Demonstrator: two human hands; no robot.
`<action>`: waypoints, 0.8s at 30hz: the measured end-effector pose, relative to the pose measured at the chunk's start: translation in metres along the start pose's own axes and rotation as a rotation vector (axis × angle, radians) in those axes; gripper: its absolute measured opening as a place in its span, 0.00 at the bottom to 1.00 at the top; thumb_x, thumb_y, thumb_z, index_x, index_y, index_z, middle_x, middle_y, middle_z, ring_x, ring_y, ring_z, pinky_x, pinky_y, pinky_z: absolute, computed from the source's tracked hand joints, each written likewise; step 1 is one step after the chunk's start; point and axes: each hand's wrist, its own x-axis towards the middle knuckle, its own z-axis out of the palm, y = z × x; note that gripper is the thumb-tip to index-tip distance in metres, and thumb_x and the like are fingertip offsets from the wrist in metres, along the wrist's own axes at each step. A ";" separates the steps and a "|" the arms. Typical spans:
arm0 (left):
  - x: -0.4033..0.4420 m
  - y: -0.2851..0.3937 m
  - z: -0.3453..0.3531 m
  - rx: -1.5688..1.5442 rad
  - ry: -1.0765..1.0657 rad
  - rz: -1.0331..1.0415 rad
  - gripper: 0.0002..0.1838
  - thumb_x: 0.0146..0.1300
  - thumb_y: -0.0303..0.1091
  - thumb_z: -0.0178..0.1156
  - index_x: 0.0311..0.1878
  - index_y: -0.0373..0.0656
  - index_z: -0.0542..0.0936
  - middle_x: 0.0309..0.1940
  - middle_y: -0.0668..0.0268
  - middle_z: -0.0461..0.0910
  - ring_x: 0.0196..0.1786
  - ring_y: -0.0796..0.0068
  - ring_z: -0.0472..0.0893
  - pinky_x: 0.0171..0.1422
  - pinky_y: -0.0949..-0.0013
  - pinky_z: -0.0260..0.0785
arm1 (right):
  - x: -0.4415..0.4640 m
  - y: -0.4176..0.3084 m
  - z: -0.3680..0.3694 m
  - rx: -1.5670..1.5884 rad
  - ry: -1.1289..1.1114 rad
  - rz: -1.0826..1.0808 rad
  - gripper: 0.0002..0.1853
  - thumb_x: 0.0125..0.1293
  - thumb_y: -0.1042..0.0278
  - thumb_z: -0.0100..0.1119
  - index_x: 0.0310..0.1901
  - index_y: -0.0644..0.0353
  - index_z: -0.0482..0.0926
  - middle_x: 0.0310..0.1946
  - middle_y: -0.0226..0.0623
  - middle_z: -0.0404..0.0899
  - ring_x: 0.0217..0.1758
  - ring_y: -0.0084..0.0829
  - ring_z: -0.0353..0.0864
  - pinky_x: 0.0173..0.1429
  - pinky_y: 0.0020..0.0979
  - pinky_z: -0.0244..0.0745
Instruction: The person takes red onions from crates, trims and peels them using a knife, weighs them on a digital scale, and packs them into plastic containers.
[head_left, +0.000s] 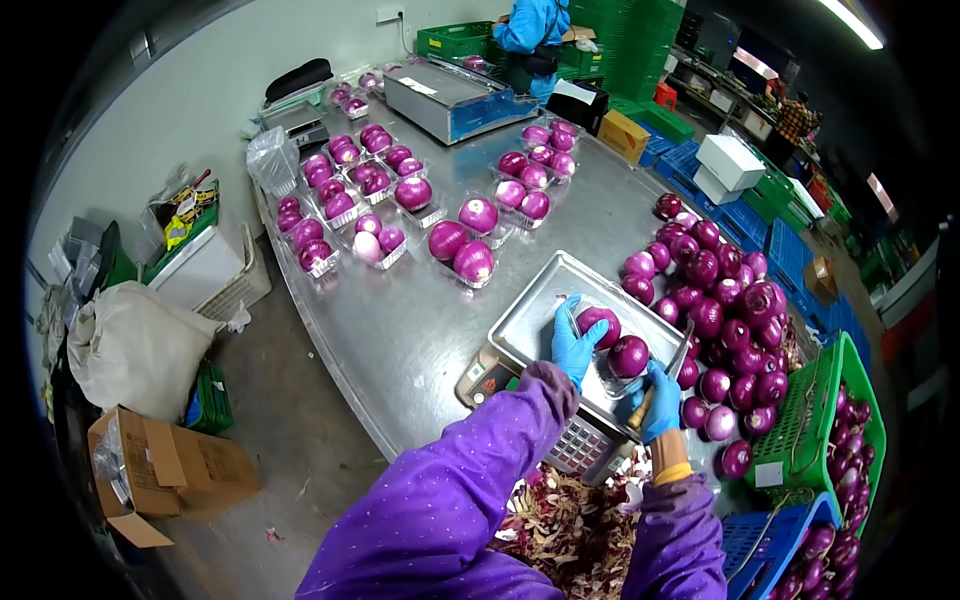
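Two red onions point(628, 356) sit in a clear plastic tray on the metal pan point(535, 305) of a scale point(487, 380). My left hand point(576, 345), in a blue glove, has its fingers around the upper onion point(599, 327) and the tray's left side. My right hand point(657, 402), also gloved, is closed on a knife point(681, 352) with a wooden handle, its blade pointing up and away. It is at the lower right of the tray, near the other onion. A large pile of loose onions point(707, 318) lies just right of the pan.
Packed onion trays point(367, 180) stand across the metal table point(340, 310). A larger scale point(450, 98) is at the back, near a person in blue point(533, 28). A green crate point(800, 430) and a blue crate point(750, 545) flank me at right. Peelings point(560, 520) lie below the scale.
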 end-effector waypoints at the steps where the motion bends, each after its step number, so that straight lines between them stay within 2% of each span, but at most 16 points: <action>1: -0.002 0.014 0.000 -0.129 0.010 -0.071 0.42 0.52 0.33 0.72 0.68 0.40 0.60 0.64 0.59 0.64 0.65 0.65 0.66 0.71 0.64 0.60 | -0.002 0.004 0.004 0.023 -0.018 -0.074 0.14 0.67 0.63 0.55 0.49 0.62 0.75 0.19 0.30 0.74 0.10 0.23 0.68 0.12 0.22 0.63; 3: -0.005 0.050 -0.014 -0.382 0.033 -0.222 0.43 0.53 0.30 0.71 0.69 0.42 0.58 0.65 0.60 0.63 0.65 0.65 0.66 0.71 0.63 0.59 | -0.029 -0.011 0.028 -0.084 -0.147 -0.107 0.19 0.69 0.61 0.55 0.56 0.64 0.73 0.21 0.33 0.78 0.10 0.22 0.68 0.12 0.21 0.63; 4: -0.010 0.076 -0.023 -0.302 0.103 -0.117 0.43 0.52 0.27 0.70 0.70 0.43 0.56 0.65 0.60 0.62 0.65 0.65 0.66 0.70 0.63 0.61 | -0.044 -0.019 0.044 -0.109 -0.205 -0.067 0.25 0.70 0.59 0.53 0.63 0.64 0.67 0.24 0.38 0.81 0.10 0.20 0.68 0.12 0.20 0.63; 5: -0.013 0.083 -0.040 -0.236 0.188 -0.102 0.43 0.53 0.28 0.69 0.70 0.45 0.57 0.65 0.60 0.62 0.65 0.65 0.66 0.67 0.64 0.66 | -0.056 -0.025 0.059 -0.126 -0.318 -0.005 0.28 0.71 0.59 0.52 0.68 0.62 0.61 0.28 0.41 0.82 0.10 0.19 0.68 0.12 0.19 0.62; 6: -0.015 0.093 -0.063 -0.214 0.224 -0.165 0.42 0.54 0.31 0.67 0.71 0.47 0.57 0.65 0.60 0.62 0.66 0.63 0.66 0.63 0.61 0.69 | -0.071 -0.035 0.078 -0.188 -0.381 0.043 0.28 0.71 0.59 0.51 0.69 0.61 0.60 0.29 0.41 0.83 0.10 0.18 0.68 0.13 0.19 0.63; 7: -0.018 0.104 -0.086 -0.334 0.237 -0.219 0.40 0.55 0.34 0.66 0.71 0.48 0.58 0.65 0.60 0.62 0.64 0.60 0.67 0.59 0.56 0.72 | -0.083 -0.039 0.093 -0.250 -0.443 0.086 0.28 0.71 0.59 0.51 0.69 0.60 0.60 0.31 0.40 0.83 0.10 0.18 0.67 0.13 0.18 0.63; 9: -0.017 0.103 -0.141 -0.328 0.311 -0.154 0.38 0.54 0.37 0.66 0.69 0.49 0.62 0.63 0.60 0.64 0.57 0.59 0.73 0.51 0.56 0.76 | -0.088 -0.015 0.104 -0.193 -0.571 0.079 0.28 0.72 0.60 0.50 0.69 0.59 0.60 0.33 0.40 0.84 0.11 0.17 0.67 0.15 0.17 0.63; 12: -0.013 0.107 -0.217 -0.169 0.543 -0.169 0.33 0.54 0.37 0.66 0.64 0.54 0.67 0.62 0.66 0.66 0.57 0.60 0.72 0.48 0.55 0.75 | -0.105 0.007 0.100 -0.290 -0.568 0.115 0.25 0.71 0.63 0.52 0.67 0.58 0.65 0.33 0.37 0.84 0.13 0.16 0.68 0.18 0.17 0.65; 15: -0.003 0.107 -0.266 -0.070 0.667 -0.180 0.34 0.54 0.37 0.66 0.65 0.56 0.66 0.64 0.67 0.65 0.58 0.61 0.71 0.48 0.52 0.73 | -0.124 0.013 0.079 -0.405 -0.574 0.110 0.21 0.70 0.64 0.53 0.63 0.59 0.71 0.33 0.36 0.84 0.20 0.17 0.75 0.19 0.18 0.67; 17: 0.015 0.091 -0.291 -0.039 0.694 -0.174 0.35 0.54 0.36 0.67 0.66 0.57 0.65 0.65 0.68 0.64 0.60 0.61 0.70 0.48 0.49 0.73 | -0.130 0.028 0.056 -0.377 -0.521 0.127 0.21 0.70 0.64 0.53 0.62 0.60 0.71 0.33 0.35 0.84 0.21 0.17 0.75 0.19 0.18 0.67; 18: 0.023 0.091 -0.288 -0.029 0.700 -0.151 0.37 0.53 0.35 0.69 0.67 0.52 0.64 0.67 0.65 0.61 0.62 0.59 0.68 0.56 0.50 0.70 | -0.134 0.029 0.045 -0.387 -0.504 0.131 0.20 0.70 0.64 0.53 0.61 0.60 0.71 0.33 0.35 0.84 0.21 0.17 0.75 0.20 0.18 0.67; 21: 0.066 0.042 -0.310 0.110 0.693 0.047 0.43 0.54 0.36 0.70 0.71 0.45 0.58 0.71 0.59 0.56 0.68 0.57 0.63 0.69 0.56 0.61 | -0.146 0.033 0.013 -0.404 -0.435 0.155 0.20 0.70 0.64 0.53 0.61 0.60 0.72 0.33 0.35 0.84 0.21 0.16 0.76 0.20 0.18 0.67; 22: 0.079 0.036 -0.305 0.188 0.707 0.050 0.48 0.57 0.41 0.68 0.73 0.38 0.50 0.73 0.52 0.51 0.72 0.58 0.57 0.75 0.62 0.52 | -0.151 0.036 0.003 -0.398 -0.403 0.166 0.20 0.70 0.64 0.53 0.61 0.60 0.72 0.33 0.35 0.84 0.21 0.16 0.76 0.20 0.18 0.67; 24: 0.101 0.016 -0.318 0.830 0.829 -0.006 0.51 0.58 0.48 0.66 0.74 0.35 0.45 0.74 0.49 0.48 0.75 0.57 0.54 0.76 0.59 0.51 | -0.166 0.037 -0.012 -0.380 -0.355 0.171 0.19 0.70 0.63 0.53 0.60 0.59 0.72 0.34 0.34 0.84 0.22 0.17 0.75 0.21 0.18 0.67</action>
